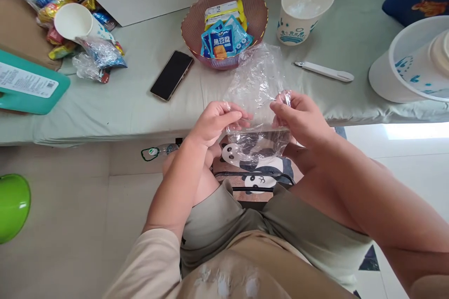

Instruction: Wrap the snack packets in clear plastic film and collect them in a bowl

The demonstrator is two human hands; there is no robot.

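Note:
A clear plastic bag [259,79] is stretched between my two hands at the front edge of the covered bench, its far end lying against the bowl. My left hand [219,121] pinches the bag's left side, thumb against fingers. On the other side my right hand [298,113] grips the bag near its rim. Just beyond the bag stands a pinkish scalloped glass bowl [191,21] holding blue snack packets [222,41] and yellow-and-white packs [224,11]. A white-handled small knife or peeler [326,71] lies right of the bag.
Left of the bowl lies a black phone [171,75]. A paper cup [298,28] with crumpled plastic inside stands at right, near a white bin [386,70]. A teal jug [33,84], another paper cup [75,21] and several wrappers sit at left. A green stool [14,208] is on the floor.

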